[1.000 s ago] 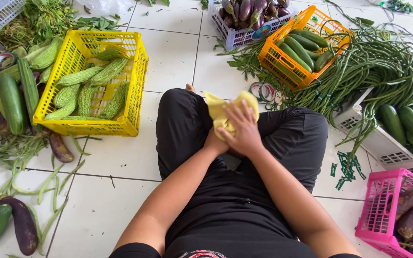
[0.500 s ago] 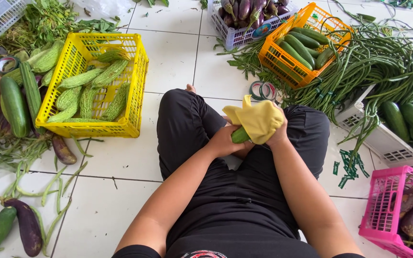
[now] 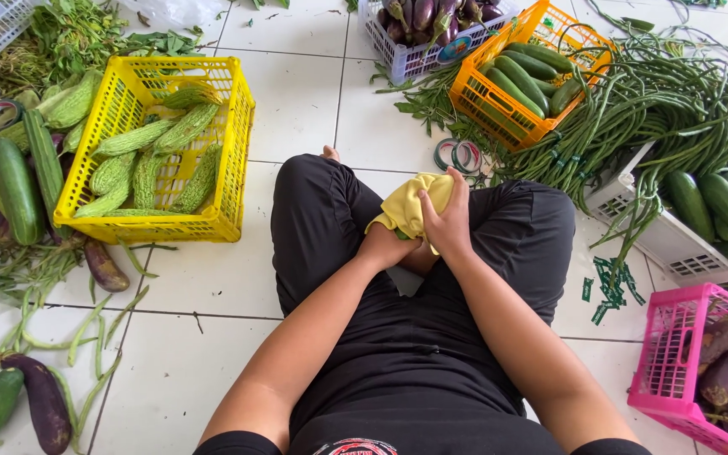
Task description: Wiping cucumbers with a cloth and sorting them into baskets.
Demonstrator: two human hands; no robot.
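Note:
I sit cross-legged on a white tiled floor in black trousers. Both hands meet over my lap around a yellow cloth (image 3: pixel 410 204). My right hand (image 3: pixel 446 221) lies on top of the cloth, fingers wrapped over it. My left hand (image 3: pixel 388 246) grips from below, under the cloth's lower edge. What the cloth covers is hidden in this view.
A yellow crate (image 3: pixel 233 160) of bitter gourds stands at left, cucumbers (image 3: pixel 12 187) beside it. An orange crate (image 3: pixel 486 114) of cucumbers and a grey basket (image 3: pixel 414 55) of eggplants sit ahead. Long beans (image 3: pixel 676 101) spread right, near a white crate (image 3: pixel 659 240) and a pink crate (image 3: pixel 671 371). Tape rolls (image 3: pixel 457 156) lie by my knee.
The cloth and both hands have shifted back left toward the middle of my lap. The green vegetable that peeked out below the cloth half a second ago is now covered.

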